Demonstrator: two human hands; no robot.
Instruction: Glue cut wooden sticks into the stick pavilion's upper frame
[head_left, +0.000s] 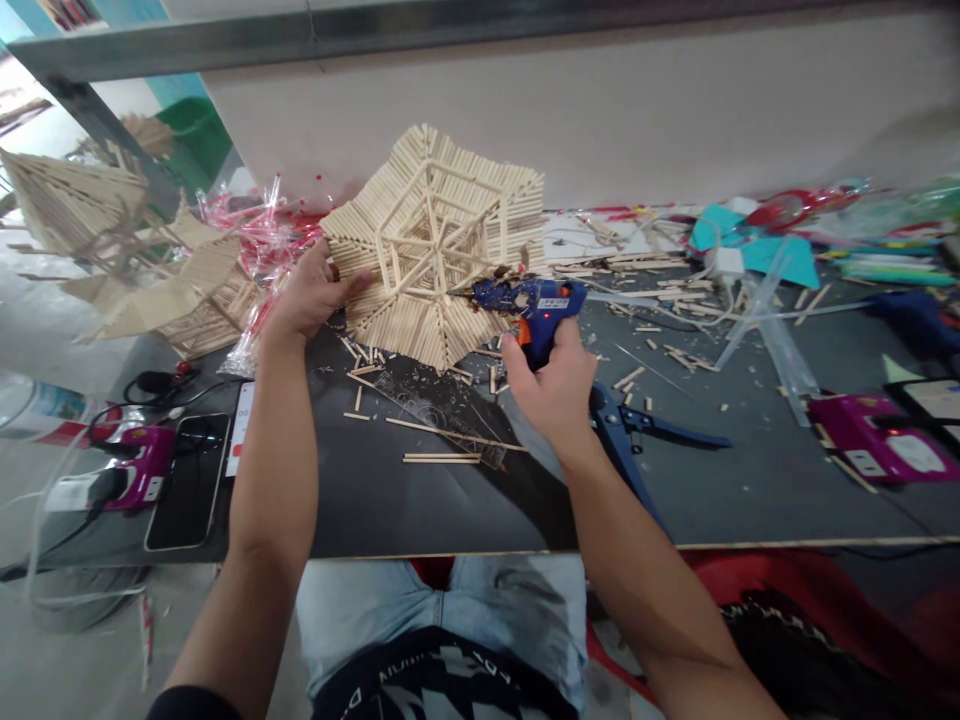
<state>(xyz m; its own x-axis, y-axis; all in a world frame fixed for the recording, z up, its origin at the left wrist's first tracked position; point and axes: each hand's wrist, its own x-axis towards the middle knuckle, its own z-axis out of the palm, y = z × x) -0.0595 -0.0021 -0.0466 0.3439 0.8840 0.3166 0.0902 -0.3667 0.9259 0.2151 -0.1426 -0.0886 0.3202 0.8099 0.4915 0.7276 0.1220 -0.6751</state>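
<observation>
A pale star-shaped structure of thin wooden sticks point(420, 335) is held up at a tilt over the table, with an open framework of sticks at its middle. My left hand point(311, 290) grips its left edge, thumb across the front. My right hand point(551, 375) is wrapped round the handle of a blue hot glue gun point(551, 300), which has a small red light lit. The gun's stained nozzle points left, at the lower middle of the framework; whether the tip touches a stick I cannot tell. Below lie loose sticks point(441, 458) and a clear ruler point(420, 410).
Blue cutting pliers point(619, 440) lie right of my right forearm. Purple power sockets point(885, 440) sit at the right, with another at the left beside a phone point(189, 480). More stick structures point(180, 290) stand at the left. Stick scraps and glue sticks point(780, 350) litter the table's back and right.
</observation>
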